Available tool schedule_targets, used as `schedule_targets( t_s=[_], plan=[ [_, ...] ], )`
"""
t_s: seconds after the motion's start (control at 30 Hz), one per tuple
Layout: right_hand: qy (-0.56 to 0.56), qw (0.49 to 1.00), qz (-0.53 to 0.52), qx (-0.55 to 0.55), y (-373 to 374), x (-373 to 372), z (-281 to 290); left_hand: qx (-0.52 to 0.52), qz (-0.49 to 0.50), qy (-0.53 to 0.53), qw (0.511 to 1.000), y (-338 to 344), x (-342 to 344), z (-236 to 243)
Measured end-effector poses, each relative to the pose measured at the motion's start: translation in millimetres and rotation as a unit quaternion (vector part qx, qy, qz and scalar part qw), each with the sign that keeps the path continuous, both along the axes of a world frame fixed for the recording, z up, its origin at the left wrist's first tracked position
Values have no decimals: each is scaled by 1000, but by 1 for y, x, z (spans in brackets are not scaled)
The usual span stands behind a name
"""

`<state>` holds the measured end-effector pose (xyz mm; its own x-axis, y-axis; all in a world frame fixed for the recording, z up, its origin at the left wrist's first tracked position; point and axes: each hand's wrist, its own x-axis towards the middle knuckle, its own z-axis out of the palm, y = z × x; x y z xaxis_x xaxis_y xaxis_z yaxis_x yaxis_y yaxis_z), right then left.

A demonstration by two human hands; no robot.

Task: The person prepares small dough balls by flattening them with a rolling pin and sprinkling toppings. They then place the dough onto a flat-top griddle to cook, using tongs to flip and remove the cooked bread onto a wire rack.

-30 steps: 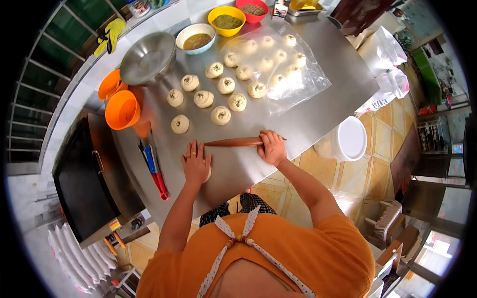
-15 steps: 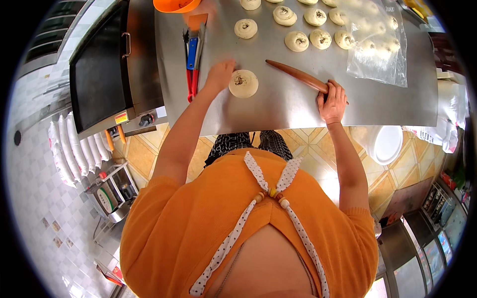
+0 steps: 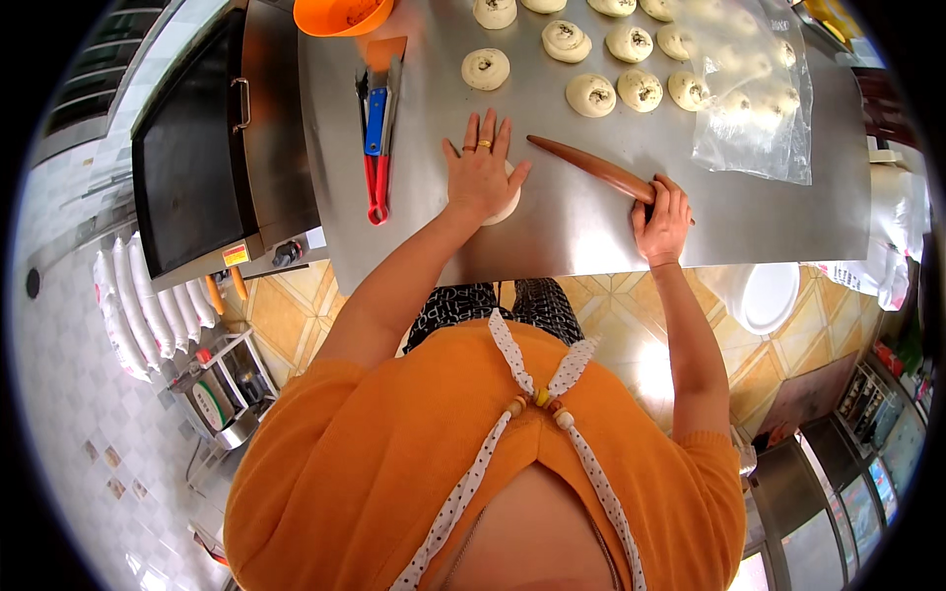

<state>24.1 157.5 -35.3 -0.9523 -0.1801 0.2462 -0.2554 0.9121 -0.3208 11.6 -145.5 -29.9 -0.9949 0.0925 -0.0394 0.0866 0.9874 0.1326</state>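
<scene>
Since half a second ago: left hand [image 3: 480, 177] now flat on the dough disc [image 3: 507, 202], fingers spread, covering most of it. Right hand [image 3: 663, 212] fingers closed round near end of rolling pin [image 3: 591, 169], lying on steel table [image 3: 591, 236], long axis pointing up-left toward dough balls [image 3: 591, 96].

Over the last second the view swung down: bowls and metal pan left the top edge, and the steel table [image 3: 591, 227] sat higher in view. Left hand [image 3: 481, 175], half a second ago beside the dough piece [image 3: 508, 202], now lay flat upon it, fingers spread. Right hand [image 3: 662, 212] slid nearer the end of the rolling pin [image 3: 591, 169].
</scene>
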Motion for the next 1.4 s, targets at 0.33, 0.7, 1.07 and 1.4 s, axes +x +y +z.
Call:
schedule_targets(
  t_s=[0.33,0.7,1.07,1.4],
  plan=[
    [32,998,50,24,-10,-11,18,-19,-23,-17,999,5,2,1],
    [-22,995,94,-8,-27,-14,20,19,-19,-25,999,1,-3,-7],
    [-1,992,102,-73,-57,-11,48,325,61,83,940,-33,-10,-18],
    [-58,985,156,37,-158,-1,38,91,49,61,993,-56,18,0]
  ],
)
